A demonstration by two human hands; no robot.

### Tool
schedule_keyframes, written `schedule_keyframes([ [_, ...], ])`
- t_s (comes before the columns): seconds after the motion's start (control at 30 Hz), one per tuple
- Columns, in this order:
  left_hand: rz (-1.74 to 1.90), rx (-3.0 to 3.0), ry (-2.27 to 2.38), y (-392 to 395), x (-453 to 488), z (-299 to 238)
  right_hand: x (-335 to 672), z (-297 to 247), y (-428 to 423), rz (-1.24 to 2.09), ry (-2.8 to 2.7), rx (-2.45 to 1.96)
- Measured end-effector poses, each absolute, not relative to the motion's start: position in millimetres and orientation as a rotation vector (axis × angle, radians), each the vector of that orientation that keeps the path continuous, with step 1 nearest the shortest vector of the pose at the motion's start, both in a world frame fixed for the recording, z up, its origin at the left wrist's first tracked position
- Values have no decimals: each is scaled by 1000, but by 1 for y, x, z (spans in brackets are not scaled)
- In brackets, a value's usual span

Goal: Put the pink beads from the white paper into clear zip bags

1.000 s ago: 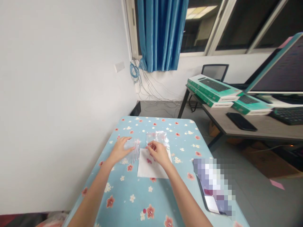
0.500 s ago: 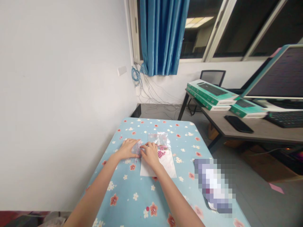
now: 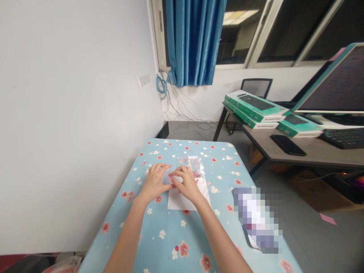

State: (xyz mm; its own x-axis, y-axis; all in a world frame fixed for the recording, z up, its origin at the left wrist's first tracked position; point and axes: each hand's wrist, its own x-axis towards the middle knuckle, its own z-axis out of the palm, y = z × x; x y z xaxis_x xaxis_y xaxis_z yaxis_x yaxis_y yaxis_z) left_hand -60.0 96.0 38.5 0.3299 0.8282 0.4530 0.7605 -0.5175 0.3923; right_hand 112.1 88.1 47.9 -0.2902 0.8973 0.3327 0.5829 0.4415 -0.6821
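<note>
A small clear zip bag (image 3: 167, 175) with a thin red line along its edge is between my hands over the table. My left hand (image 3: 156, 181) holds it from the left, fingers and thumb curved round it. My right hand (image 3: 184, 182) pinches the bag's near right edge between thumb and forefinger; a tiny pink spot shows there, too small to name. Below the right hand lies a white sheet (image 3: 178, 203). Pink beads (image 3: 196, 179) show just beyond that hand, partly hidden by it. More clear bags (image 3: 191, 162) lie flat behind.
The table's cloth (image 3: 153, 231) is blue with flowers. One loose pink bead (image 3: 176, 248) lies near its front. A blurred-out object (image 3: 257, 222) rests on the right. A desk (image 3: 295, 149) beyond carries keyboard boxes (image 3: 253, 108), a phone (image 3: 287, 145) and a monitor (image 3: 335, 83).
The clear bag has been raised from the table between my hands. My right hand has shifted slightly right and now pinches its edge. The view has tilted slightly down.
</note>
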Motion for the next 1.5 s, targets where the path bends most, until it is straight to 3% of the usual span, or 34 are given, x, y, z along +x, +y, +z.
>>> schedule_keyframes([
  [0.33,1271,2356,1513,56,-17,21,149,65,68,578,-2305,-1251],
  [0.63,1498,2276,1606,60,-24,3,171,75,75,573,-2154,-1245],
  [0.93,1514,2141,1649,63,-27,-11,185,46,84,624,-2295,-1533],
  [1.5,1521,2143,1628,61,-26,-8,151,31,79,575,-2439,-1559],
])
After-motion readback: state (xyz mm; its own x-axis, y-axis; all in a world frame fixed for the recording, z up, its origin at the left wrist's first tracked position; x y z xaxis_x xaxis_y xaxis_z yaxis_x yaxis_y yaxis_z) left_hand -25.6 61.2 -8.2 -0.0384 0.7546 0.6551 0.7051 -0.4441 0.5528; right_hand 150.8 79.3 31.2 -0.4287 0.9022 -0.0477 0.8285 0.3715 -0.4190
